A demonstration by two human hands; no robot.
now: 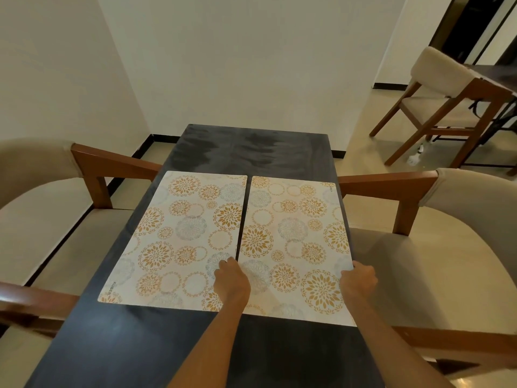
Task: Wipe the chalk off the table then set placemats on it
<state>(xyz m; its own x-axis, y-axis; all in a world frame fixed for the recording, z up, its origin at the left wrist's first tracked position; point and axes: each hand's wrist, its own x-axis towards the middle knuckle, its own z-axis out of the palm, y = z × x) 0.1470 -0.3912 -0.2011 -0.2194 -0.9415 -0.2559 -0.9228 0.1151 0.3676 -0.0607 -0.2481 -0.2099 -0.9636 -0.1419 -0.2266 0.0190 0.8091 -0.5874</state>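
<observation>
From the head view, two floral placemats lie side by side on the dark table (140, 345), a thin gap between them. The left hand (231, 281) rests knuckles-up on the inner edge of the right mat (296, 242), beside the left mat (179, 236). The right hand (359, 280) pinches that same mat's outer edge (fingers curled under). Pale smears mark the far tabletop. Chairs (50, 208) flank both sides.

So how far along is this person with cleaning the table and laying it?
The dark table shows no chalk marks, only hazy wipe streaks at the far end, so wiping looks done. Two floral placemats lie side by side: the left placemat lies flat, while the left hand and right hand rest on the edges of the right placemat, apparently squaring it up. Any further placemats are out of sight.
</observation>
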